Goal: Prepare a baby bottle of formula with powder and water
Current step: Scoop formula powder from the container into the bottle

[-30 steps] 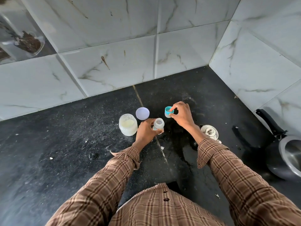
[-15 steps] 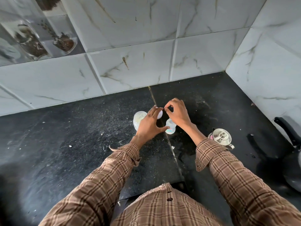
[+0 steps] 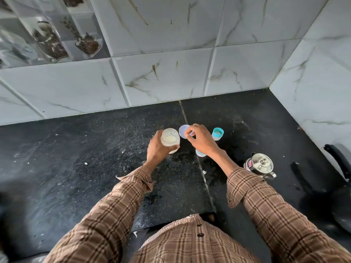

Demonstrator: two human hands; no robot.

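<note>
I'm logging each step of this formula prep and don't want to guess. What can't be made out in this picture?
- Baby bottle, head view: mostly hidden under the right hand; its fill level is unseen.
- Right hand's grip: fingertips meet over the pale lid; whether they pinch a scoop is too small to tell.
- Powder jar: near side covered by the left hand.
- Black pan: cut off by the right edge.
</note>
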